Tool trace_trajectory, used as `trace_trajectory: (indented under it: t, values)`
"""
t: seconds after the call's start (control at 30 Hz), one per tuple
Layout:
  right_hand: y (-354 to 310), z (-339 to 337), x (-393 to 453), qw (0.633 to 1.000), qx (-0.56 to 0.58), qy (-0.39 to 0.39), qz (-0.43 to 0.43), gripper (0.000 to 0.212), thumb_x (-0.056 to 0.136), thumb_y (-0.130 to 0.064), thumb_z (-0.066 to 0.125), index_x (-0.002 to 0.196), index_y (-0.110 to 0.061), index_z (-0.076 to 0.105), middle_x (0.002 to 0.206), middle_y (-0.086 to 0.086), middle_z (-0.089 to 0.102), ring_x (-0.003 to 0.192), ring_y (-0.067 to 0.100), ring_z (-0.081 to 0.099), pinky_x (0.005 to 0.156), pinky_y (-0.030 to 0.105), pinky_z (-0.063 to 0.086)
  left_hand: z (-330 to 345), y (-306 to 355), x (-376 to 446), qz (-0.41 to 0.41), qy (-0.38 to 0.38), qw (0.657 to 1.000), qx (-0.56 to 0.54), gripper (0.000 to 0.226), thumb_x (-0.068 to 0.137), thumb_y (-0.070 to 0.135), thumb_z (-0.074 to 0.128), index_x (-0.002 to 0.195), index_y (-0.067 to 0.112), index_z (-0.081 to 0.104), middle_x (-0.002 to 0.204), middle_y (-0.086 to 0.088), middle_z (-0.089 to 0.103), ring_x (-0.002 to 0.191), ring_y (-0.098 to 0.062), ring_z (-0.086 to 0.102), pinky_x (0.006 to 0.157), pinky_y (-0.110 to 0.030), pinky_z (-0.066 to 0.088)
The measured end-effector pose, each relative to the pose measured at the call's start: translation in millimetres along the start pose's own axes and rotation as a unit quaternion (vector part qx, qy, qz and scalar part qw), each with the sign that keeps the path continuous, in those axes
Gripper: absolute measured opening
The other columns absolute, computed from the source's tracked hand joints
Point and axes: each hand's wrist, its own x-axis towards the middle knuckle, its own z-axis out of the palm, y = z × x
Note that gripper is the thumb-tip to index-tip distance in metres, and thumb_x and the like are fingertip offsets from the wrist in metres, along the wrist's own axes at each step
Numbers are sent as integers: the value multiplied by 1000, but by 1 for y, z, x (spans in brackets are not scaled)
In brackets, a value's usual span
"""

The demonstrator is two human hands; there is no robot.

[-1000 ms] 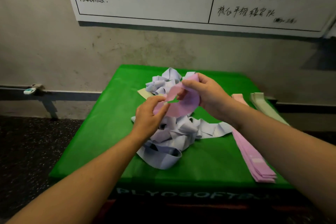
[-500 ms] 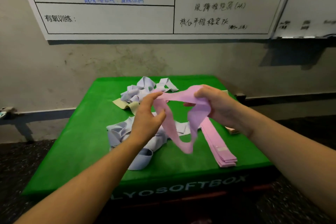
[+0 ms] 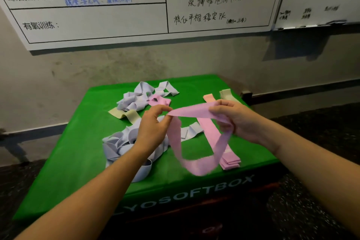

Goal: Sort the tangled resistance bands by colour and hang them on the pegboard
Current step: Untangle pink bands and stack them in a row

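Nearest to me, both forearms reach out over the green counter [image 3: 74, 161]. A pink band [image 3: 194, 165] hangs between the hands as an open loop, its lowest curve sagging clear above the counter's front edge. The left hand [image 3: 153, 124] pinches one end of the top run between thumb and fingers [image 3: 165, 108], and the right hand [image 3: 233, 121] has its fingers curled round the other end, so the strip between them is drawn flat.

To do this step well, I'd say keep that top run taut, let the loop drop free of twists, then fold it flat and lay it square on the pink stack [image 3: 228, 161], which lies just beyond and right of the hanging loop.

Under the left wrist sprawls the lavender tangle [image 3: 120, 146], close enough that a dragging loop could catch it. Farther back, a cream band [image 3: 126, 116] pokes out beside a second lavender knot [image 3: 140, 95] with another pink band [image 3: 158, 101] caught in it. At the far right corner lies a pale green band [image 3: 227, 93]. On the wall behind hangs a whiteboard [image 3: 109, 23]; I see no pegboard from here.
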Motion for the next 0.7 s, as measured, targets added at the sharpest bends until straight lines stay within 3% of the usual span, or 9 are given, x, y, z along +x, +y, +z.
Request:
trace_trajectory:
  t: [0.13, 0.2, 0.3, 0.43, 0.53, 0.6, 0.7]
  values:
    - [8, -3, -3, 999, -29, 9, 29, 17, 84, -27, 67, 90, -15, 57, 57, -5, 46, 46, 8, 34, 41, 20, 23, 2, 14, -8, -132, -55, 976, -165, 11, 105, 24, 43, 106, 24, 55, 94, -4, 68, 88, -20, 65, 75, -32, 54]
    - [11, -4, -2, 997, -43, 32, 47, 14, 94, -28, 59, 89, -16, 54, 53, -7, 41, 44, 8, 28, 42, 21, 20, 4, 14, -11, -176, -88, 956, -216, 21, 106, 31, 40, 114, 22, 56, 87, -9, 72, 80, -18, 69, 71, -31, 55]
    - [16, -10, 0, 996, -17, 50, 70, 16, 98, -27, 56, 85, -18, 53, 52, -8, 40, 42, 7, 23, 39, 19, 15, 7, 10, -12, -216, -113, 941, -234, 15, 102, 17, 47, 105, 19, 62, 75, -4, 63, 67, -15, 55, 60, -26, 43]
    - [20, -22, -2, 995, 32, 68, 59, 13, 95, -25, 58, 92, -13, 59, 59, -5, 47, 44, 7, 29, 40, 19, 20, 1, 3, -14, -236, -164, 936, -204, 30, 91, -4, 52, 109, 19, 60, 93, -7, 59, 70, -14, 50, 60, -28, 39]
    - [21, -26, -6, 994, 57, 74, 56, 19, 95, -21, 53, 96, -5, 63, 68, 0, 61, 47, 7, 48, 38, 18, 36, -7, 0, -17, -216, -189, 937, -198, 36, 91, -7, 56, 117, 18, 57, 108, -10, 60, 80, -15, 58, 67, -27, 51]
    - [24, -27, -7, 993, 53, 84, 67, 22, 93, -20, 49, 99, -3, 61, 84, 6, 64, 60, 10, 55, 46, 21, 42, -8, -3, -15, -202, -165, 952, -161, 32, 90, -2, 63, 116, 16, 61, 111, -7, 65, 89, -17, 63, 71, -24, 55]
    - [30, -29, -3, 990, 44, 106, 87, 19, 88, -17, 48, 98, -3, 55, 95, 11, 57, 71, 16, 52, 52, 24, 45, -9, -7, -11, -197, -90, 972, -93, 19, 92, 0, 62, 106, 10, 71, 101, -5, 72, 86, -18, 66, 61, -17, 55]
